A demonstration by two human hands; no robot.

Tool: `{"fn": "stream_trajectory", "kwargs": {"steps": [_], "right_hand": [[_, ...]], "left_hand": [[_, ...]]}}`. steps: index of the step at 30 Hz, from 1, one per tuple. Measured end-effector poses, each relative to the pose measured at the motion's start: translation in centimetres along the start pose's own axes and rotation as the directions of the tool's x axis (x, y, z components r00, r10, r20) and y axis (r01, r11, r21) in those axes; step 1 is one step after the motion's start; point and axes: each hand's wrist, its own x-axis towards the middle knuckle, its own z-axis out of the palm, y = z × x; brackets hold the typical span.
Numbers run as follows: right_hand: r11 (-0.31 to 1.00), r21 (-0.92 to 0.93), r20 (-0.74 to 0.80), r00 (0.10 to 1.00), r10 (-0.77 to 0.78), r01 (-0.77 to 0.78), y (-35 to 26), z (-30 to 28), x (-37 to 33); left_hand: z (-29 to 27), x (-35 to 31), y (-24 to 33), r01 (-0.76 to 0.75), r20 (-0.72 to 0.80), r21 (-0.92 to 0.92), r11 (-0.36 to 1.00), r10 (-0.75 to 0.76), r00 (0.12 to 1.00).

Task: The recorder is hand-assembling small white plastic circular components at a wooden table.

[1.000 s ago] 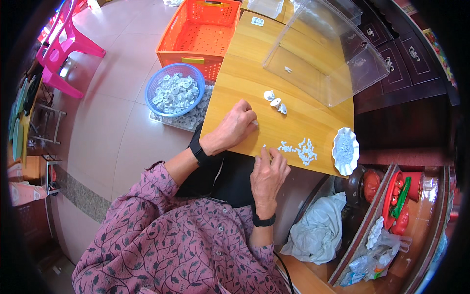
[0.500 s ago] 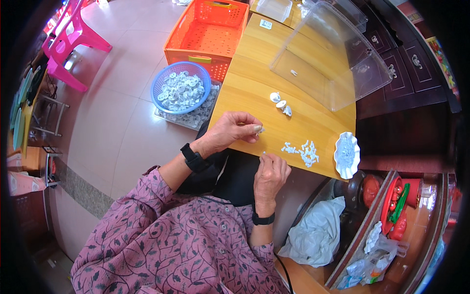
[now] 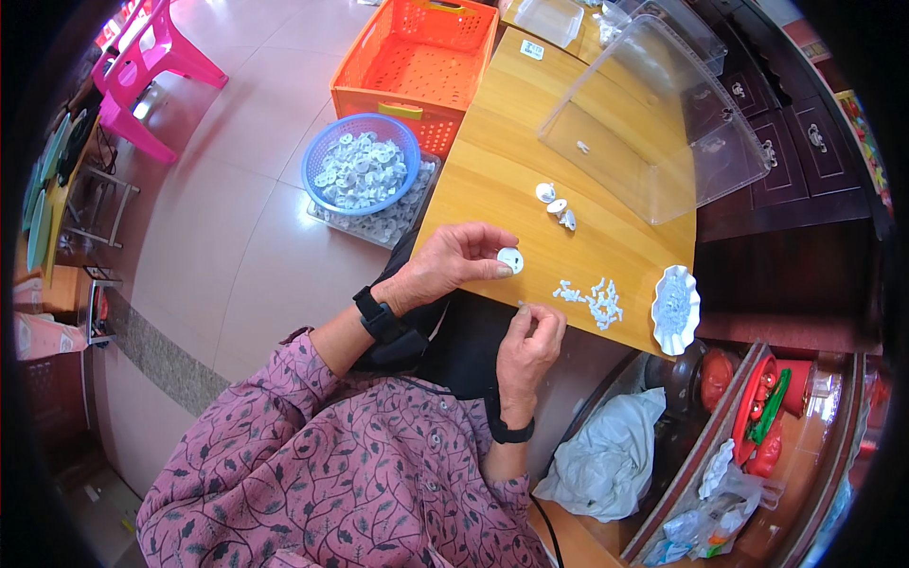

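My left hand (image 3: 456, 257) pinches a round white plastic disc (image 3: 511, 260) between thumb and fingers over the table's near edge. A small dark mark shows on the disc's face. My right hand (image 3: 530, 346) is just to the right and nearer to me, thumb and fingertips pressed together; a tiny pale bit shows at their tip, too small to name. On the wooden table (image 3: 492, 151) lie small white plastic pegs (image 3: 604, 305) in a loose pile. Farther back sits a short row of round white pieces (image 3: 557, 206).
A white scalloped dish (image 3: 661, 327) of small clear pieces stands at the table's right corner. A clear plastic bin (image 3: 653, 180) lies behind. Left of the table are a blue basket (image 3: 311, 175) of white parts and an orange crate (image 3: 431, 131). A pink chair (image 3: 189, 71) is farther left.
The disc in my left hand has turned so its round face now shows. My right hand stays pinched near the table edge. The whole view has shifted slightly.
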Motion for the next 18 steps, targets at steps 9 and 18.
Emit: {"fn": "stream_trajectory", "kwargs": {"steps": [9,18], "right_hand": [[0.816,0.454,0.122,0.932,0.341,-0.358,-2.1,-1.8,1.3],[0.859,0.457,0.088,0.972,0.216,-0.232,-2.9,-1.7,2.2]], "left_hand": [[0.4,-0.4,-0.2,0.036,0.047,0.032,0.999,-0.037,0.998],[0.6,-1.0,-0.3,0.049,0.151,-0.063,0.997,-0.039,0.988]]}}
